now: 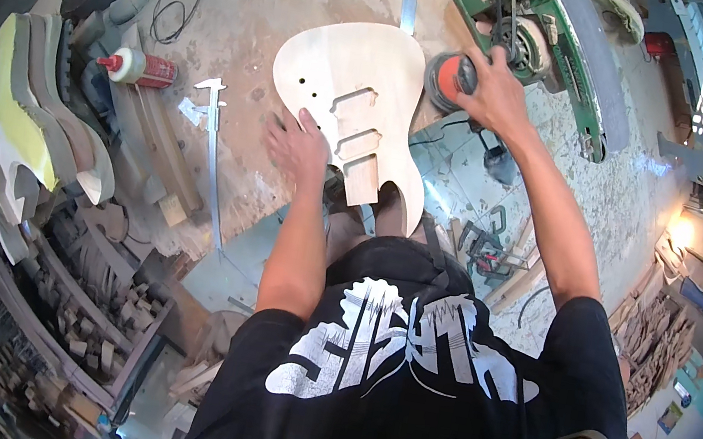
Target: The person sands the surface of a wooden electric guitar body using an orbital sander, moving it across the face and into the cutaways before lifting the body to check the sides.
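Observation:
A pale, unfinished electric guitar body (353, 64) lies on the workbench (251, 38) in front of me, its pointed horn toward my waist. Several slots and small round holes are cut into its face. My left hand (298, 149) rests at the body's left edge, fingers spread and partly over the wood. At the opposite edge, my right hand (493, 95) grips an orange and black power sander (449, 79). The sander's round pad is tilted against the side of the guitar body. Part of its grip is hidden under my fingers.
A caliper (213, 142), a red and white glue bottle (147, 70) and wood strips (157, 143) lie left. More guitar bodies (13, 92) stand far left above shelves of offcuts. A green belt machine (576, 80) is at the back right. Clamps (489, 251) lie lower right.

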`<action>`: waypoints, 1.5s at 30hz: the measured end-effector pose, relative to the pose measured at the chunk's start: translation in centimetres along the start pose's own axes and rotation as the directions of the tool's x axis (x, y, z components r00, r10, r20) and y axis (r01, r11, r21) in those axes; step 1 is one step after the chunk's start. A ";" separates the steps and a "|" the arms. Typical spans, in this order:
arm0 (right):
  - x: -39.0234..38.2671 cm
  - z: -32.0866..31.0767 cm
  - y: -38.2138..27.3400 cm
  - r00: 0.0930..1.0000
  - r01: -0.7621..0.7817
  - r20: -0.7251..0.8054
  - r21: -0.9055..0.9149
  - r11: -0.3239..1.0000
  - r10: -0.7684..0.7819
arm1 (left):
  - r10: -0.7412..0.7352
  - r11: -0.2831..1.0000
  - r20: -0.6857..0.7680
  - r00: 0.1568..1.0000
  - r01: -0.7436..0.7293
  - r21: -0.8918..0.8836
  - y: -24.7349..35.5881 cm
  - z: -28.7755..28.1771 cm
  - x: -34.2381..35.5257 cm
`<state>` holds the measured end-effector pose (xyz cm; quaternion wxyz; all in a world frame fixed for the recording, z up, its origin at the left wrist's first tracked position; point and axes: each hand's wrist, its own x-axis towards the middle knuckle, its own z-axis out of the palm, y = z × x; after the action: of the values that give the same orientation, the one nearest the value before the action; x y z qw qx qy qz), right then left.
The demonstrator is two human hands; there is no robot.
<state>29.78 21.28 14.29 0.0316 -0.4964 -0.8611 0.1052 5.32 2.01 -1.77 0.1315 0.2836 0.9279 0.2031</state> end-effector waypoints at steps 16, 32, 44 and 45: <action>-10.5 0.7 -4.7 0.963 0.084 0.242 0.154 0.985 -0.120 | 0.029 1.000 -0.041 0.999 -0.029 -0.001 -0.1 0.2 -0.1; -12.8 0.6 -4.3 0.954 0.024 0.296 0.086 0.996 -0.049 | -0.026 1.000 0.014 1.000 0.026 -0.005 0.1 0.2 0.0; -10.1 1.8 -4.5 0.979 0.111 0.158 0.130 0.985 -0.131 | -0.022 1.000 0.015 1.000 0.022 -0.018 0.4 0.0 0.0; -10.0 1.5 -4.2 0.978 0.111 0.163 0.109 0.988 -0.127 | -0.019 1.000 -0.003 1.000 0.019 -0.022 0.3 0.1 0.1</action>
<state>31.05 10.42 14.19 -0.0112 -0.4310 -0.8826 0.1876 5.43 2.32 -1.70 0.1350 0.2728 0.9286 0.2123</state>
